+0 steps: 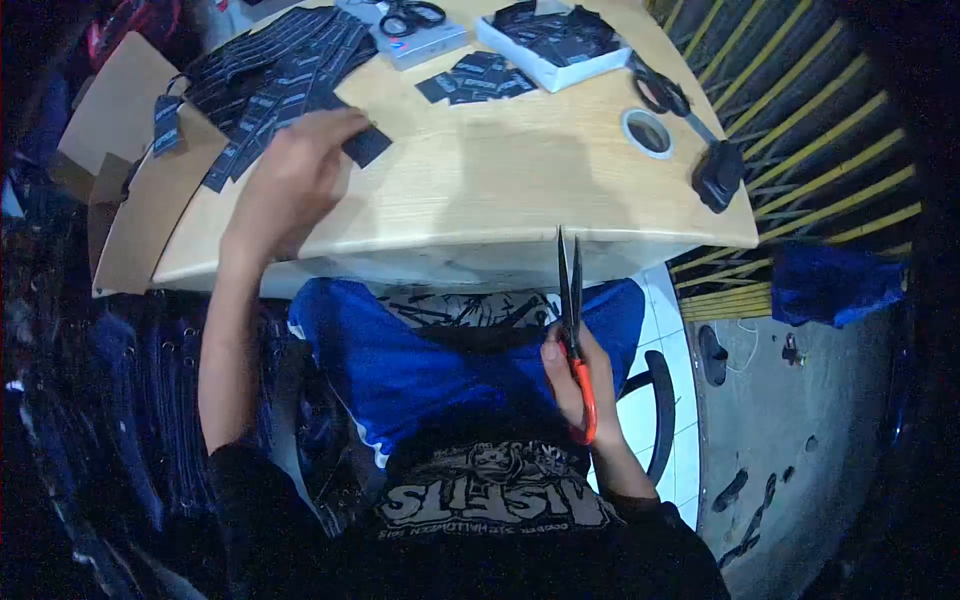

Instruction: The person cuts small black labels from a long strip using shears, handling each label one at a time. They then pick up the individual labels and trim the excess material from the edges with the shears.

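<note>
Left hand [300,175] had its fingers closed on 1 black label [368,146] near the counter's [480,200] left edge, beside the label pile [270,75]. Right hand [580,385] was clamped on scissors [568,285], just off the front edge.

Bright tabletop, murky surroundings, heavy fisheye bend.

From my end, light from above falls evenly on the pale table [500,190], with a soft, broad shadow across its middle and a darker one beneath the left hand [295,180]. Below the table edge everything sinks into blue-tinted gloom. The scissors [572,300] in the right hand [575,375] read fairly sharp. The corners go black, and lines near the rim curve and smear.
</note>
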Demonstrator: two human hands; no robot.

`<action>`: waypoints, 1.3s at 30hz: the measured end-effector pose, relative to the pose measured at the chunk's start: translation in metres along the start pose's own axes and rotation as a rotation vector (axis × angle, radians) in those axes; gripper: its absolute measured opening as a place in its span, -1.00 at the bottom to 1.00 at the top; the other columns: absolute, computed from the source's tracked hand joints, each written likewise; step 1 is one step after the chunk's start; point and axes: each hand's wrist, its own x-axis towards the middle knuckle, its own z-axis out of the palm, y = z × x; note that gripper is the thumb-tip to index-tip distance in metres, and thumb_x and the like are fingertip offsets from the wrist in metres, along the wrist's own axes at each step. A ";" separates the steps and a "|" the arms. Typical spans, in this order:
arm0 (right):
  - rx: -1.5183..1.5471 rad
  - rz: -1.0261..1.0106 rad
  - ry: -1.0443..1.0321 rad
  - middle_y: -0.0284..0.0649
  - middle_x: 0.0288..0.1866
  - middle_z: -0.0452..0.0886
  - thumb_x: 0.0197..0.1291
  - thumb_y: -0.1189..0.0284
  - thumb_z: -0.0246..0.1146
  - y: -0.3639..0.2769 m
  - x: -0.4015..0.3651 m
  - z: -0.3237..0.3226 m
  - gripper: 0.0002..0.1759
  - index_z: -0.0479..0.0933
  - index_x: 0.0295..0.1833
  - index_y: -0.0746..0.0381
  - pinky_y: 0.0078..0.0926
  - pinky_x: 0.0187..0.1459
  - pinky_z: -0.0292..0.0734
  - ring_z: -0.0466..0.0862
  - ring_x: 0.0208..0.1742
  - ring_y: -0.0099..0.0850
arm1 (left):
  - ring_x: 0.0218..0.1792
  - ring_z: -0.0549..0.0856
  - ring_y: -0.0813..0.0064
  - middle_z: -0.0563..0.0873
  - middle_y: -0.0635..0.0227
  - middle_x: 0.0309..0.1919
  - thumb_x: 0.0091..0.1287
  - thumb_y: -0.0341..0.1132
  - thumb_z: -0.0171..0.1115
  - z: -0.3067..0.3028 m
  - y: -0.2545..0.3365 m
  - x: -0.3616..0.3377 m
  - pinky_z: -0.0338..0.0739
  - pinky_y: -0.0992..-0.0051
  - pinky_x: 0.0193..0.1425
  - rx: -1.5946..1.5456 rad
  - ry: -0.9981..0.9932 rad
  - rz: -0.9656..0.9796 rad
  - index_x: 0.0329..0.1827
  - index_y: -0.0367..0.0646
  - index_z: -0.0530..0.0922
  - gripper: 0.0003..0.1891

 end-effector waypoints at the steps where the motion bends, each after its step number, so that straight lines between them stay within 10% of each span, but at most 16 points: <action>1: 0.003 -0.002 -0.011 -0.25 -0.57 0.44 0.15 0.36 0.21 -0.004 0.002 0.002 -0.80 0.40 -0.28 0.26 -0.51 -0.45 0.37 0.42 -0.55 -0.50 | 0.02 0.57 0.09 0.59 0.05 -0.03 0.11 -0.53 0.04 0.002 -0.003 -0.009 0.42 0.31 0.13 0.047 0.037 0.119 0.01 -0.28 0.51 -0.65; 6: 0.065 -0.045 -0.040 -0.27 -0.58 0.45 0.14 0.38 0.21 -0.013 0.006 0.013 -0.79 0.40 -0.27 0.29 -0.54 -0.44 0.37 0.45 -0.54 -0.54 | 0.22 0.38 0.12 0.46 0.09 0.16 0.11 -0.44 0.14 -0.004 0.028 -0.039 0.20 0.26 0.30 -0.061 -0.101 -0.062 0.12 -0.23 0.44 -0.57; 16: 0.049 -0.154 0.028 -0.29 -0.56 0.47 0.09 0.40 0.28 -0.021 0.010 0.016 -0.76 0.40 -0.23 0.29 -0.59 -0.44 0.37 0.43 -0.54 -0.56 | -0.02 0.54 0.36 0.59 0.31 -0.08 0.09 -0.41 0.23 0.005 0.070 -0.061 0.27 0.36 -0.02 -0.037 0.091 0.164 -0.08 -0.15 0.57 -0.71; 30: 0.270 -0.578 0.005 -0.37 -0.44 0.48 -0.04 0.52 0.37 -0.129 0.059 -0.002 -0.64 0.40 -0.13 0.29 -0.75 -0.40 0.37 0.43 -0.43 -0.69 | -0.30 0.58 0.61 0.67 0.30 -0.36 0.24 -0.43 0.16 -0.038 0.117 -0.030 0.45 0.58 -0.18 -1.037 -0.024 -0.087 -0.15 -0.35 0.54 -0.81; 34: 0.483 -0.419 -0.106 -0.42 -0.44 0.46 -0.01 0.65 0.28 -0.121 0.052 0.001 -0.69 0.40 -0.12 0.30 -0.78 -0.38 0.34 0.43 -0.41 -0.71 | -0.32 0.58 0.56 0.64 0.25 -0.38 0.20 -0.45 0.22 -0.027 0.124 -0.037 0.44 0.58 -0.18 -1.114 0.042 -0.124 -0.04 -0.34 0.48 -0.72; 37: 0.541 -0.450 -0.046 -0.41 -0.43 0.46 0.01 0.65 0.26 -0.119 0.058 0.010 -0.69 0.39 -0.10 0.29 -0.76 -0.39 0.35 0.43 -0.41 -0.70 | -0.40 0.60 0.36 0.61 0.14 -0.35 0.17 -0.44 0.23 -0.026 0.131 -0.036 0.45 0.58 -0.24 -0.397 0.641 0.010 -0.15 -0.31 0.51 -0.78; 39: 0.571 -0.462 0.025 -0.39 -0.43 0.48 0.03 0.64 0.26 -0.122 0.059 0.012 -0.68 0.38 -0.07 0.29 -0.75 -0.39 0.35 0.44 -0.42 -0.69 | -0.42 0.59 0.40 0.61 0.15 -0.37 0.18 -0.44 0.22 -0.015 0.141 -0.066 0.44 0.57 -0.28 -0.565 0.522 -0.147 -0.25 -0.29 0.55 -0.87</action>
